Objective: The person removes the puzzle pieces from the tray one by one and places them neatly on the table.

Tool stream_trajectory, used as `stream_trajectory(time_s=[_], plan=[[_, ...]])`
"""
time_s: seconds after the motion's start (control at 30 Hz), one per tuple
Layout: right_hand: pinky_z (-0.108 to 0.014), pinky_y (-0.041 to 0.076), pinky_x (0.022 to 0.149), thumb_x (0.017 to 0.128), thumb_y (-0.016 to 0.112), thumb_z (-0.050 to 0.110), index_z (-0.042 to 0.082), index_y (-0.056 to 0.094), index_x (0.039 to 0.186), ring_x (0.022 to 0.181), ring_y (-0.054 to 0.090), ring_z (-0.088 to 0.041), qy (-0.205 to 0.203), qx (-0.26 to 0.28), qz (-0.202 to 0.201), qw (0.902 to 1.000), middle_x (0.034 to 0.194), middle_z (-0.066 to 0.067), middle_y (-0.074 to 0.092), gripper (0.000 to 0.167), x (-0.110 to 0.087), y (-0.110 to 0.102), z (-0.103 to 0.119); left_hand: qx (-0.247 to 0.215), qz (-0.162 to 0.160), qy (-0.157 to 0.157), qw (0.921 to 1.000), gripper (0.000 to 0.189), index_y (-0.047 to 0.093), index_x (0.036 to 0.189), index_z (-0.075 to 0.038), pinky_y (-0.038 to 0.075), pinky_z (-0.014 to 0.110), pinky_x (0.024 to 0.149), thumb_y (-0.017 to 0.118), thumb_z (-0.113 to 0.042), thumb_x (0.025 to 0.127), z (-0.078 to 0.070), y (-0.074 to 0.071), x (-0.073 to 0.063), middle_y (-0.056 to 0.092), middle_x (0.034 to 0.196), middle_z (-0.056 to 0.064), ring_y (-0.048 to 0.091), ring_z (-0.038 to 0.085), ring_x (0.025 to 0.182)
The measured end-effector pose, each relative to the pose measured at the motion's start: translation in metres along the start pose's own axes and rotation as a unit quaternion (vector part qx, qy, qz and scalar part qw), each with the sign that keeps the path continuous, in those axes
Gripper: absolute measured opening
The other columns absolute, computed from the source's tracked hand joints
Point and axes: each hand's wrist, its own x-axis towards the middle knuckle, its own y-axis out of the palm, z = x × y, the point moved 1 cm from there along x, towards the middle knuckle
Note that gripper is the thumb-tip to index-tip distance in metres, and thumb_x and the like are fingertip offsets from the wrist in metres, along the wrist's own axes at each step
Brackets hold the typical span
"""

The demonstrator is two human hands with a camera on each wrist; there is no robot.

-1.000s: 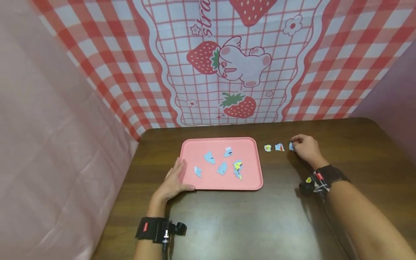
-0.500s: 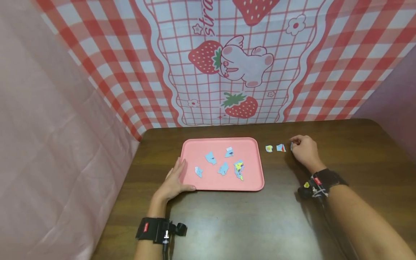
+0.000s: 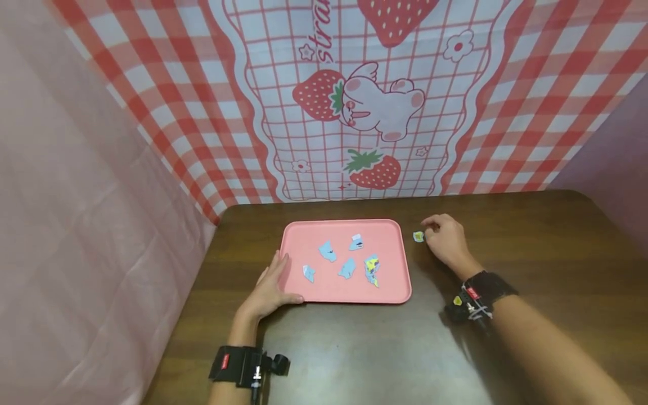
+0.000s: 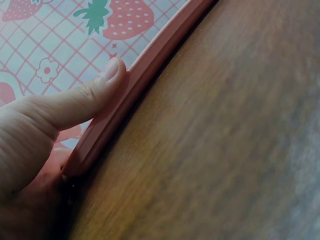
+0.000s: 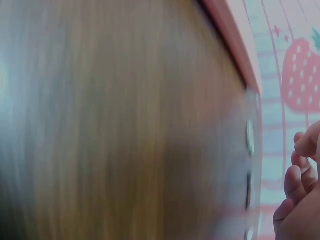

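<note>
My left hand (image 3: 264, 289) rests at the near left corner of a pink tray (image 3: 298, 233). Its thumb (image 4: 95, 95) lies against the front rim, and the other fingers stretch along the left side. Blue paper cutouts (image 3: 327, 251) lie spread over the tray, one of them with a yellow patch (image 3: 372, 267). Right of the tray, my right hand (image 3: 448, 242) hovers over a row of small cutouts, its fingers loosely bent with nothing visible between them. The yellow-centred cutout (image 3: 418, 237) lies beside its fingertips. The other cutouts (image 5: 248, 190) of that row are hidden behind the hand in the head view.
A brown wooden table (image 3: 349, 349) carries everything. Behind its far edge hangs a red-and-white strawberry cloth (image 3: 283, 135), with a pink curtain (image 3: 86, 225) on the left. Both wrists wear black camera straps (image 3: 238, 365).
My right hand has let go of the rightmost cutout and moved left along the row, covering the middle one in the head view. The left hand stays at the tray's corner.
</note>
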Motion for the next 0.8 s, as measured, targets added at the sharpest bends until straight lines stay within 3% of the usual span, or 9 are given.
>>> stream_trajectory(time_s=[0.2, 0.4, 0.57, 0.8], plan=[[-0.04, 0.047, 0.07, 0.088, 0.059, 0.0, -0.002, 0.074, 0.098, 0.079, 0.06, -0.028, -0.031, 0.016, 0.073, 0.9967, 0.09, -0.014, 0.066, 0.018, -0.005, 0.025, 0.038, 0.001, -0.003, -0.005, 1.0, 0.119, 0.019, 0.162, -0.01, 0.002, 0.066, 0.116, 0.093, -0.03, 0.071, 0.001, -0.001, -0.002, -0.005, 0.169, 0.013, -0.004, 0.046, 0.15], [-0.036, 0.048, 0.068, 0.085, 0.064, 0.001, 0.002, 0.076, 0.097, 0.075, 0.058, -0.019, -0.067, 0.003, 0.145, 0.9872, 0.089, -0.008, 0.07, 0.017, -0.014, 0.048, 0.075, -0.004, -0.007, -0.005, 1.0, 0.118, 0.02, 0.162, -0.012, 0.002, 0.066, 0.116, 0.093, -0.029, 0.071, 0.0, 0.0, -0.001, -0.004, 0.169, 0.012, -0.005, 0.047, 0.15], [-0.037, 0.05, 0.07, 0.086, 0.073, 0.014, 0.006, 0.078, 0.096, 0.079, 0.061, -0.017, -0.09, -0.056, 0.188, 0.9764, 0.086, -0.001, 0.068, 0.014, -0.027, 0.065, 0.104, -0.001, -0.011, -0.007, 0.9999, 0.119, 0.021, 0.162, -0.013, 0.004, 0.067, 0.115, 0.094, -0.029, 0.069, 0.001, 0.0, -0.002, -0.003, 0.169, 0.011, -0.003, 0.048, 0.149], [-0.043, 0.046, 0.069, 0.08, 0.08, 0.044, 0.015, 0.079, 0.099, 0.086, 0.061, -0.024, -0.128, -0.177, 0.197, 0.9558, 0.097, -0.002, 0.069, 0.035, -0.041, 0.086, 0.12, -0.012, -0.011, 0.002, 0.9999, 0.119, 0.021, 0.162, -0.011, 0.001, 0.066, 0.116, 0.094, -0.028, 0.069, -0.001, 0.0, -0.005, -0.003, 0.169, 0.013, -0.004, 0.047, 0.15]])
